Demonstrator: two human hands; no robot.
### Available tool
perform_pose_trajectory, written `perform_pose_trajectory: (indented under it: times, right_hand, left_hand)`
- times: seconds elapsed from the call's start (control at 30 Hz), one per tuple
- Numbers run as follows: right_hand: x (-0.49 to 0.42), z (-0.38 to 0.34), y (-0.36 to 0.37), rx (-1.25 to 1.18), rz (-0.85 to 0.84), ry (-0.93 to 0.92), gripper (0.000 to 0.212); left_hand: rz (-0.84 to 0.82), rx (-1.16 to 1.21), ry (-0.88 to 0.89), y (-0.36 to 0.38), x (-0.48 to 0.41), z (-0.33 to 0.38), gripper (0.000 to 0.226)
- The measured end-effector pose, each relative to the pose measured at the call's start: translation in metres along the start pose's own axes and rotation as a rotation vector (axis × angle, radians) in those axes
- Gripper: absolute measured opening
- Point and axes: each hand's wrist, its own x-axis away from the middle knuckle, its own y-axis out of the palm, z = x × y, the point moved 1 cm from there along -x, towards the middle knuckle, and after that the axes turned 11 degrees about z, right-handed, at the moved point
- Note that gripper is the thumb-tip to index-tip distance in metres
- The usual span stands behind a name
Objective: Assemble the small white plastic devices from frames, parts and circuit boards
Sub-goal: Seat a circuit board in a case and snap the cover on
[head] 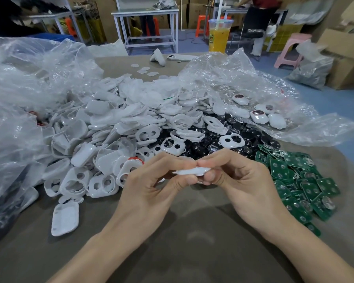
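A small white plastic device (192, 172) is held edge-on between both hands above the brown table. My left hand (151, 180) pinches its left end with thumb and curled fingers. My right hand (237, 176) grips its right end, and the two thumbs meet on top. Behind the hands lies a big heap of white frames and shells (114, 127), a patch of black round parts (233, 135) and, at the right, a pile of green circuit boards (298, 180). Several finished white devices (258, 116) lie on clear plastic at the back right.
Crumpled clear plastic bags (29, 82) cover the left and back right of the table (192, 231). One loose white shell (64, 218) lies near the left front. A cup of orange drink (219, 35) stands at the far edge. Benches, stools and cartons fill the room behind.
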Motion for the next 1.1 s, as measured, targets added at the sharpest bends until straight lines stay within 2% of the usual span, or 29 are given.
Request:
perform_pose_trajectory:
  times: [0.17,0.3,0.47,0.57,0.7,0.83,0.93,1.03,1.1]
  right_hand:
    - [0.000,-0.002,0.002,-0.023,0.007,0.004,0.009]
    - [-0.001,-0.004,0.002,-0.064,-0.001,0.016,0.009]
    - [-0.001,-0.005,0.004,-0.087,-0.021,0.045,0.009]
    - [-0.002,-0.004,0.006,-0.088,-0.016,0.045,0.006]
    - [-0.002,-0.001,0.005,-0.056,-0.067,0.088,0.007]
    - [-0.007,0.002,0.002,-0.141,-0.072,0.264,0.018]
    - [-0.008,0.006,-0.001,-0.118,-0.066,0.310,0.022]
    - [-0.008,0.006,-0.001,-0.034,-0.073,0.251,0.031]
    - [-0.009,0.006,-0.001,0.019,-0.063,0.220,0.037]
  left_hand:
    - [0.013,0.034,-0.003,0.000,0.000,0.004,0.015]
    - [0.079,0.123,-0.082,-0.001,0.002,0.010,0.015]
    - [0.082,0.116,-0.127,0.000,0.001,0.014,0.009]
    - [0.114,0.041,-0.149,0.002,0.003,0.011,0.017]
    - [0.134,-0.063,-0.062,-0.001,0.001,0.008,0.021]
    - [0.035,-0.107,0.106,-0.004,-0.002,0.008,0.016]
    - [0.013,-0.149,-0.040,-0.002,0.002,0.003,0.016]
    - [-0.006,-0.054,-0.259,0.002,0.001,0.001,0.026]
    - [-0.044,0.013,-0.387,0.005,-0.001,0.000,0.024]
